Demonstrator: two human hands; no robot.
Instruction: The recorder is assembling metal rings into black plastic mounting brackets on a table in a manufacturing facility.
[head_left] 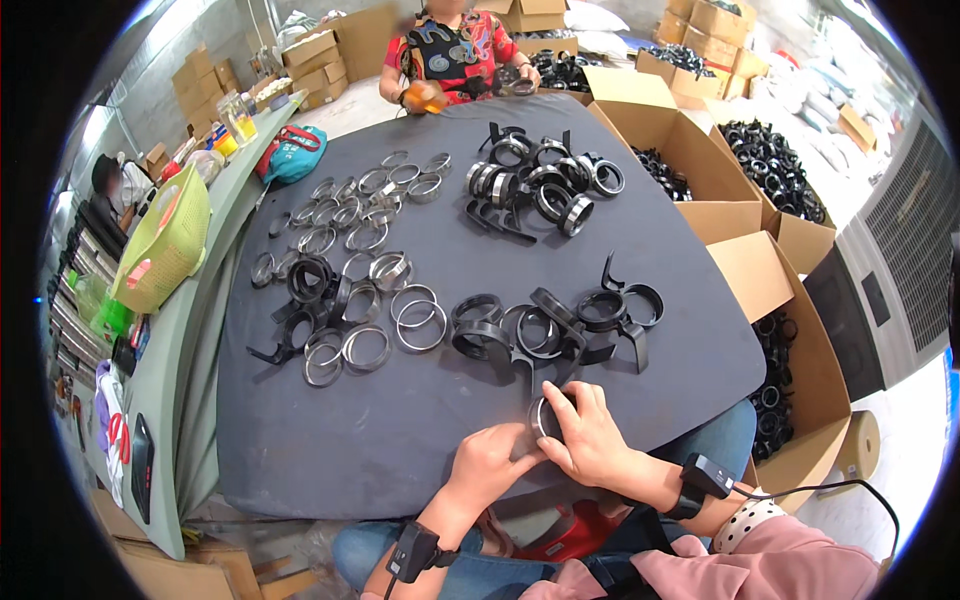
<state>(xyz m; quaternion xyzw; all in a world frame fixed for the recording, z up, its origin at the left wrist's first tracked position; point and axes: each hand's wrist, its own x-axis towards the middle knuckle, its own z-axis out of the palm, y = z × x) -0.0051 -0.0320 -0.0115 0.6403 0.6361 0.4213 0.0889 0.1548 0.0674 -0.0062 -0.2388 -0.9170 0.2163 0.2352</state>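
Close to the table's near edge, both my hands grip one black plastic ring with a stem [537,412]; a silvery inner rim shows on it. My right hand [592,436] has its thumb and fingers closed about the ring's right side. From the left, my left hand [490,461] is closed at the ring's lower side, its fingertips partly hidden. Just beyond lie several black rings with handles [481,338], some tilted against each other. To their left are loose silvery metal rings [418,322], with a small heap of black rings [312,279] among them.
More black rings [548,185] are piled on the dark table [420,440] at the far right. Open cartons [757,270] of black parts line the right side. A green side bench [190,400] with a yellow-green basket [163,243] runs along the left. Opposite sits another person [450,50].
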